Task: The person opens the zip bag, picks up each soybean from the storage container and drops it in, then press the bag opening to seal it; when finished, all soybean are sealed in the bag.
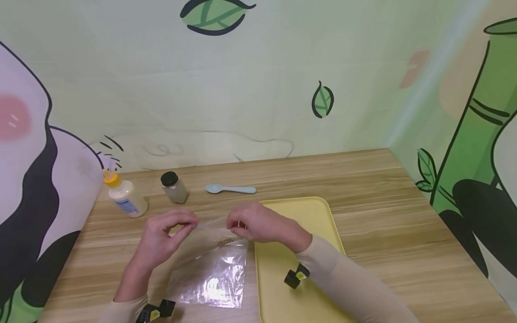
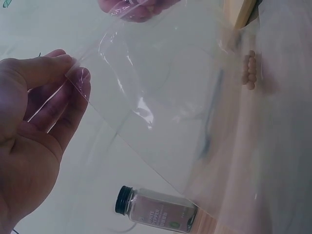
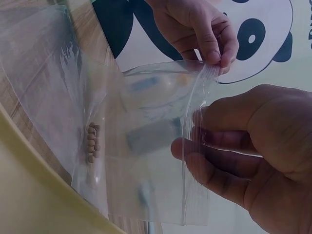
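A clear zip bag (image 1: 220,280) is held up by its top edge, its lower part lying on the wooden table. My left hand (image 1: 159,235) pinches one top corner between thumb and fingers. Along the zip strip, the thumb and fingers of my right hand (image 1: 262,222) pinch the film, as the right wrist view shows. Several small brown beads (image 3: 92,142) gather in a short double row at a fold of the bag. Through the film, the left wrist view shows the same beads (image 2: 249,70).
A yellow tray (image 1: 278,278) lies under my right forearm. Behind the bag are a light blue spoon (image 1: 232,189), a black-lidded pepper jar (image 1: 175,190) and a white bottle (image 1: 128,202) with a yellow cap. A painted wall (image 1: 258,98) borders the table's back.
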Demonstrator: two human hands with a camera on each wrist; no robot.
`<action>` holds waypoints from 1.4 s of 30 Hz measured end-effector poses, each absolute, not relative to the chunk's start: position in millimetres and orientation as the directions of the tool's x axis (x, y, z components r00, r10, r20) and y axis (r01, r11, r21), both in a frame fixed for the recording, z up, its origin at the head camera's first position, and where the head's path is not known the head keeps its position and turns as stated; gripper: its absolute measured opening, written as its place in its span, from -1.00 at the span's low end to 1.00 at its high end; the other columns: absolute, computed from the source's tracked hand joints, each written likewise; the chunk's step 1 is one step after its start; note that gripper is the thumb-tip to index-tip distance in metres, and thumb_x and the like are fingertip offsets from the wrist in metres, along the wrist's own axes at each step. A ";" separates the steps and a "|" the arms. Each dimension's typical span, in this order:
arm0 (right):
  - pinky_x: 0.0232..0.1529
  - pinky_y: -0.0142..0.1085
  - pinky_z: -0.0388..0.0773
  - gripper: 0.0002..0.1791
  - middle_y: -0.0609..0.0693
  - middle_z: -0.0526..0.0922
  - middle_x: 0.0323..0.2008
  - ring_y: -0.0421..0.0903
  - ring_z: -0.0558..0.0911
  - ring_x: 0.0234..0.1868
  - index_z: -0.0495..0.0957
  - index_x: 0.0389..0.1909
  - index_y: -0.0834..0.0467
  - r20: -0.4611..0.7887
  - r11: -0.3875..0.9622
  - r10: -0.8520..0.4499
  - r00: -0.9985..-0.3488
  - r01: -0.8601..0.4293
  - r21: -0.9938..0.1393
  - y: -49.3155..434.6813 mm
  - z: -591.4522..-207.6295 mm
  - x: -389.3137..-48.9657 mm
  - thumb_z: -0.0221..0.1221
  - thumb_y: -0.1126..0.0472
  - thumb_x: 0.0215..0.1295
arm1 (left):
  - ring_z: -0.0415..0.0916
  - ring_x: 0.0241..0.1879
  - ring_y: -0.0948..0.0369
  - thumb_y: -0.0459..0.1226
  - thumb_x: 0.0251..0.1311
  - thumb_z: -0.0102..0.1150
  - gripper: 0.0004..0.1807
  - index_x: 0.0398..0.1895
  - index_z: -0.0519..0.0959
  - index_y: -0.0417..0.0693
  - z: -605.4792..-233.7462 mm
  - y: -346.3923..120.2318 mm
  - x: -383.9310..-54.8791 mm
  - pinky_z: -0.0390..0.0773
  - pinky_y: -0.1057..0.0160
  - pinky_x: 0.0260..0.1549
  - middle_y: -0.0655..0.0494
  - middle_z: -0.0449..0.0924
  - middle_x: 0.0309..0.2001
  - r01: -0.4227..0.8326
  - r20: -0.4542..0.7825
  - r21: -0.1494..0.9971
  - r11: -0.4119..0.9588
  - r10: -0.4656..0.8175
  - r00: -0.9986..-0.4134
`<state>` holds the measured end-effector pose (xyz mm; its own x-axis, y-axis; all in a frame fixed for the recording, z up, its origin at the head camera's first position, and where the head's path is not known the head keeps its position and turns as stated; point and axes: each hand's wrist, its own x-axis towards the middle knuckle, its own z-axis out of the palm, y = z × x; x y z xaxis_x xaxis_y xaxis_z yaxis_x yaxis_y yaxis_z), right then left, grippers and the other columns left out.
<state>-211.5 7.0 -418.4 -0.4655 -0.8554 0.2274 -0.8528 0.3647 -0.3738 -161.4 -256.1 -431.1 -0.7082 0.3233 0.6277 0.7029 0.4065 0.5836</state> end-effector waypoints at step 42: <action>-0.38 -0.58 0.50 -0.89 -0.13 0.64 -0.38 -0.31 0.50 -0.43 0.64 -0.23 0.14 0.287 0.422 -0.772 -0.568 -0.795 -0.436 17.5 -420.6 -220.8 0.17 0.22 0.33 | 0.62 -0.22 0.37 -0.70 -0.17 0.35 -0.68 -0.37 0.69 -0.19 -432.4 -257.7 -162.2 0.61 0.56 -0.15 -0.01 0.71 -0.31 0.723 0.653 0.547 0.422 0.324 -0.684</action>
<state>-220.8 17.5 -420.6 -0.5676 -0.7715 0.2875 -0.7948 0.4222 -0.4359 -162.2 -257.7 -432.4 -0.6843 0.3243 0.6532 0.7226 0.4225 0.5472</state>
